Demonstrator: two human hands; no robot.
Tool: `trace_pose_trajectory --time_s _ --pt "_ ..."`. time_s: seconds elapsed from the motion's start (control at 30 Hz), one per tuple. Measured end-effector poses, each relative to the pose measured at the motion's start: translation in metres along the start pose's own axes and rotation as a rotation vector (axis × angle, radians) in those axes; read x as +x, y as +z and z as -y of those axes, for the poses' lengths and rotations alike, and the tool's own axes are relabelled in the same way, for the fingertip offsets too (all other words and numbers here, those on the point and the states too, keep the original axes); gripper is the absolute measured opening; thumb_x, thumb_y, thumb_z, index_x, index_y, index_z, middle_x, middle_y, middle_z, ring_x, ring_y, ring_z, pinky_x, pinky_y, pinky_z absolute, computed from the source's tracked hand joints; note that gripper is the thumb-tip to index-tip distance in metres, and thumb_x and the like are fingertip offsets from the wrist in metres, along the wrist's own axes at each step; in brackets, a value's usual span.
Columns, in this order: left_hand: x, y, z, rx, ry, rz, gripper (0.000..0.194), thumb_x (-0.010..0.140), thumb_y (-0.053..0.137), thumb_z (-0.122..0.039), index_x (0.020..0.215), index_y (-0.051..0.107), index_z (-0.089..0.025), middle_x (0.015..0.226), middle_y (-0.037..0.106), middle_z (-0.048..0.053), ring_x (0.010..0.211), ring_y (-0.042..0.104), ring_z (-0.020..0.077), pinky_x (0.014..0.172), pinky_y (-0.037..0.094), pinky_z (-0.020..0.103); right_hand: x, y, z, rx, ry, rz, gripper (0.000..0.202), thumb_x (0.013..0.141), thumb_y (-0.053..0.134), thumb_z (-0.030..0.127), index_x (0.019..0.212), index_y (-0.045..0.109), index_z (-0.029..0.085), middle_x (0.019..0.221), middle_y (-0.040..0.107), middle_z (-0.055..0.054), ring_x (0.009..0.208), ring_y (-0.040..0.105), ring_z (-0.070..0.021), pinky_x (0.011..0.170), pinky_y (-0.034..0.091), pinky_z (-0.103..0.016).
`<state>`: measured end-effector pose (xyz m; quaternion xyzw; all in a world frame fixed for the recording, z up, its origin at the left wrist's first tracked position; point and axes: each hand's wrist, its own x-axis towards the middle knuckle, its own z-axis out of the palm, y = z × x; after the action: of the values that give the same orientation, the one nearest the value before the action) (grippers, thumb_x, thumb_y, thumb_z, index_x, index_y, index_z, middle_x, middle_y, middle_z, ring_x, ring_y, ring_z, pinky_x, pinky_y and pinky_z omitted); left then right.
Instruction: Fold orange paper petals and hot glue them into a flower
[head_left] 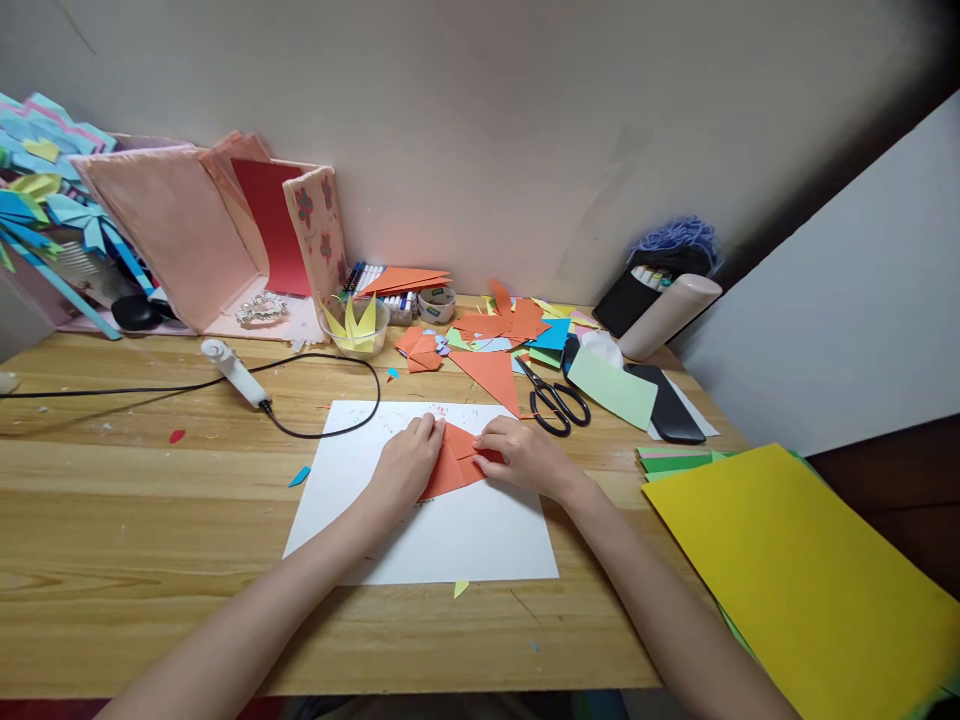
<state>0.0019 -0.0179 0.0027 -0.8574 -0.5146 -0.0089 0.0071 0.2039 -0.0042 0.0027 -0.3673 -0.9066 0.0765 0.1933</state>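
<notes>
A folded piece of orange paper (pixel 456 470) lies on a white sheet (pixel 480 545) marked with small coloured pen strokes. My left hand (pixel 409 455) grips its left edge, fingers close together and partly hiding the paper. At the right corner, my right hand (pixel 517 452) has thumb and fingers closed on a folded flap. Just beyond the sheet rest black-handled scissors (pixel 553 398), partly closed, beside a larger orange triangle of paper (pixel 491 378). An orange folded shape (pixel 420 349) sits farther left.
A white handheld tool (pixel 234 372) trails a black cable across the left side. Behind stand a clear cup (pixel 355 328) with yellow paper and a pink box (pixel 180 230). Paper scraps, a dark phone (pixel 667 405) and a black pen holder (pixel 622 298) are right; yellow sheets (pixel 802 570) overhang the edge.
</notes>
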Motion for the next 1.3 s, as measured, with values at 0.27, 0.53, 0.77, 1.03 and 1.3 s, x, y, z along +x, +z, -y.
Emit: trace_pose_trajectory --time_s 0.27,0.53,0.77,1.03,1.3 --pt "0.0 -0.004 -0.001 -0.033 -0.01 0.017 0.038 0.084 0.031 -0.003 0.119 0.042 -0.012 0.1 0.051 0.011 0.087 0.051 0.0202 0.061 0.044 0.028 -0.003 0.001 -0.006 -0.078 -0.039 -0.008 0.02 0.08 0.053 0.018 0.065 0.065 0.016 0.064 0.061 -0.003 0.066 0.055 -0.0123 0.061 0.04 -0.023" --pt "0.001 0.001 0.002 -0.061 0.001 0.002 0.04 0.083 0.03 -0.003 0.12 0.042 -0.012 0.101 0.051 0.012 0.084 0.049 0.0191 0.063 0.045 0.029 -0.001 0.004 -0.004 -0.17 -0.079 -0.083 0.03 0.082 0.049 0.019 0.054 0.058 0.016 0.053 0.055 -0.002 0.057 0.05 -0.0119 0.053 0.034 -0.024" --pt "0.0 0.007 0.012 -0.205 -0.016 -0.159 0.033 0.088 0.033 -0.016 0.114 0.052 -0.021 0.1 0.051 0.008 0.087 0.047 0.0198 0.071 0.043 0.032 0.005 0.013 -0.002 0.034 0.02 -0.155 0.025 0.089 0.04 0.019 0.08 0.063 0.017 0.077 0.065 -0.006 0.074 0.058 -0.0156 0.067 0.046 -0.028" --pt "0.004 0.016 0.031 -0.41 -0.185 -0.32 0.029 0.083 0.05 -0.032 0.108 0.052 -0.018 0.102 0.052 0.008 0.094 0.047 0.022 0.081 0.04 0.036 0.015 0.024 0.006 0.26 0.054 -0.098 0.022 0.089 0.041 0.016 0.103 0.058 0.021 0.112 0.061 -0.007 0.103 0.054 -0.0187 0.086 0.048 -0.038" --pt "0.005 0.015 0.04 -0.57 -0.343 -0.293 0.032 0.07 0.065 -0.042 0.088 0.054 -0.018 0.077 0.055 0.001 0.073 0.051 0.0183 0.066 0.04 0.031 0.019 0.025 0.013 0.209 0.073 -0.053 0.019 0.087 0.04 0.012 0.099 0.053 0.019 0.114 0.057 -0.009 0.104 0.051 -0.0213 0.086 0.047 -0.042"
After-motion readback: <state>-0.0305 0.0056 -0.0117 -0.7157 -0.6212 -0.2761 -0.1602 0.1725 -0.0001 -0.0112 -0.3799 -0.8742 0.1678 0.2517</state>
